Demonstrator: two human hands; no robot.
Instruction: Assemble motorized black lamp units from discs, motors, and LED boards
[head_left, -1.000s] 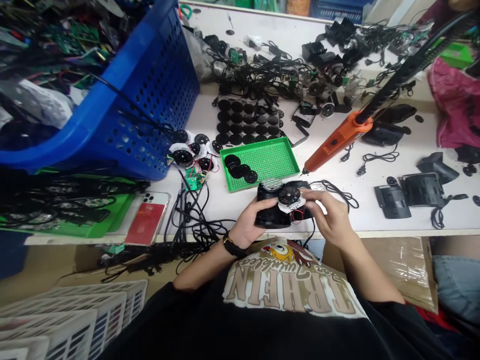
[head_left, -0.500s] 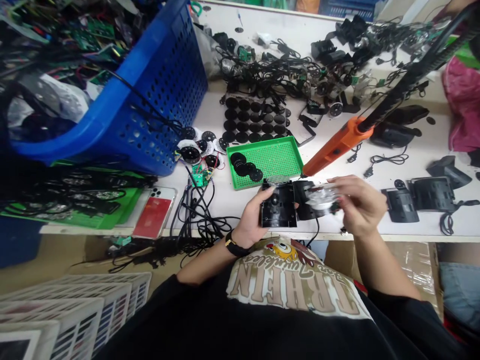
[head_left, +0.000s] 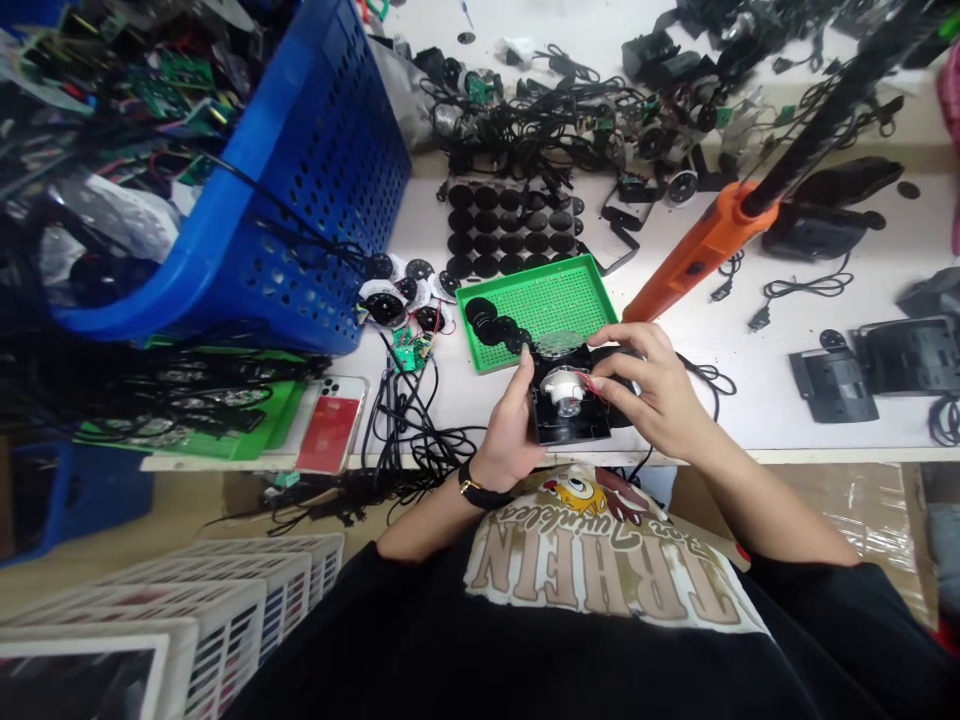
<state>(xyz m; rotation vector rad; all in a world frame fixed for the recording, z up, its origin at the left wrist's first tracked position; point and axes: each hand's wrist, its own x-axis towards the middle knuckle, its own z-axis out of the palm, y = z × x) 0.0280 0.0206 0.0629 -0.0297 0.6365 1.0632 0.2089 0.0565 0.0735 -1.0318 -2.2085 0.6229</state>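
My left hand (head_left: pixel 511 428) grips a black plastic housing (head_left: pixel 571 428) by its left side, above the table's front edge. Inside the housing sits a small white motor (head_left: pixel 564 386) with red wires. A clear round disc (head_left: pixel 561 345) stands at the housing's far end. My right hand (head_left: pixel 651 385) reaches over from the right, its fingers bent at the motor's red wires and the disc's edge; the thumb is hidden. Just beyond lies a green perforated tray (head_left: pixel 574 290) with several black discs (head_left: pixel 491 328) at its left end.
An orange electric screwdriver (head_left: pixel 694 255) hangs right of the tray. On the left stands a blue basket (head_left: pixel 300 190) heaped with circuit boards and wires. A phone (head_left: pixel 331 425) and black cables (head_left: pixel 405 420) lie near the front edge. More black housings (head_left: pixel 834 385) are at right.
My right hand has moved left and brought the motor with its clear part into the black housing. The view has shifted slightly, and the orange screwdriver appears farther right.
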